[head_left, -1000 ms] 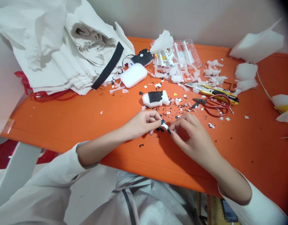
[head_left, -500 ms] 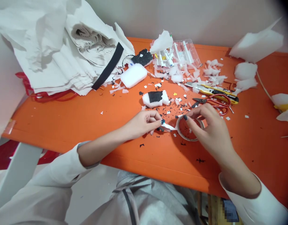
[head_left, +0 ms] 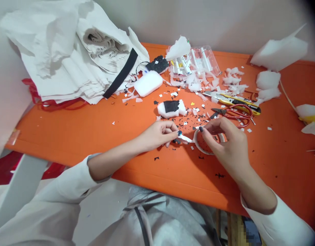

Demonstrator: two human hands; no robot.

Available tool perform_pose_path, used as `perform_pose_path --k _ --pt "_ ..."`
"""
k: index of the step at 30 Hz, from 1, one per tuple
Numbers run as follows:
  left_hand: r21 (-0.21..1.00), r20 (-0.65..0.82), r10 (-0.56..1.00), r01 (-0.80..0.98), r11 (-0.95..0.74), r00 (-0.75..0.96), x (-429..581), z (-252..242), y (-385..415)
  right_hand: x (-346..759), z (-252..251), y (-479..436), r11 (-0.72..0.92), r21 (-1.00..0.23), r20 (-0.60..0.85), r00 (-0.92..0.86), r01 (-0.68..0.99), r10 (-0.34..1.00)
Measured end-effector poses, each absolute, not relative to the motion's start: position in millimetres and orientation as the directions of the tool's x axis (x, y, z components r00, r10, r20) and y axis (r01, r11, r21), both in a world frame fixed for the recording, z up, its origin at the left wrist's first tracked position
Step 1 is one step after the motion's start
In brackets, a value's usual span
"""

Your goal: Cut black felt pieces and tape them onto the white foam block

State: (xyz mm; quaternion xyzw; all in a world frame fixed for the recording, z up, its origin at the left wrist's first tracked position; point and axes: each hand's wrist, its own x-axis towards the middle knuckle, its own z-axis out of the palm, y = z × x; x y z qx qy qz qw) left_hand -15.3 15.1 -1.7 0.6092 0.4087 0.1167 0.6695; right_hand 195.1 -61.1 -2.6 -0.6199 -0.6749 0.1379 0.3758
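Note:
Between thumb and fingers, my left hand (head_left: 161, 134) pinches the free end of a white tape strip (head_left: 186, 139). The strip runs to a roll of tape (head_left: 198, 146) standing over the orange table. My right hand (head_left: 230, 147) grips the roll at its upper rim, thumb and fingertips closed on it. Part of the roll is hidden behind that hand. Just beyond my left hand lies a white foam piece (head_left: 182, 108) with black paper (head_left: 171, 106) across it. Red-handled scissors (head_left: 239, 111) lie beyond my right hand.
A yellow box cutter (head_left: 235, 100) lies behind the scissors. Stacked white sheets (head_left: 70, 68) with a black strip (head_left: 121, 73) fill the back left. At the back stand a clear marker case (head_left: 214, 63) and a white foam block (head_left: 148, 83). Paper and foam scraps surround the hands.
My right hand has tilted slightly and shifted a little left around the roll. The left hand still pinches the strip. The whole view has shifted slightly.

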Motion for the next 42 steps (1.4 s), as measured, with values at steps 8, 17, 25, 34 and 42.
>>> perform_pose_path --k 8,17,25,34,42 --pt "0.908 -0.411 0.647 0.347 0.233 0.642 -14.9 -0.6 13.9 197.9 -1.7 -63.2 0.463 -0.499 0.406 -0.275 0.733 0.872" --pt "0.906 -0.416 0.648 0.35 0.238 0.638 -13.8 0.9 13.9 192.9 -5.3 -64.3 0.5 -0.452 0.415 -0.322 0.739 0.851" --pt "0.911 -0.404 0.652 0.345 0.224 0.642 -13.9 0.6 12.6 189.1 -5.7 -63.3 0.498 -0.432 0.41 -0.328 0.752 0.851" --pt "0.911 -0.4 0.65 0.356 0.207 0.646 -14.6 -2.6 14.2 187.9 -5.5 -61.6 0.497 -0.413 0.446 -0.306 0.763 0.841" --pt "0.913 -0.399 0.638 0.351 0.21 0.658 -15.3 -3.9 14.0 204.7 -4.7 -57.3 0.29 -0.483 0.466 -0.037 0.826 0.884"
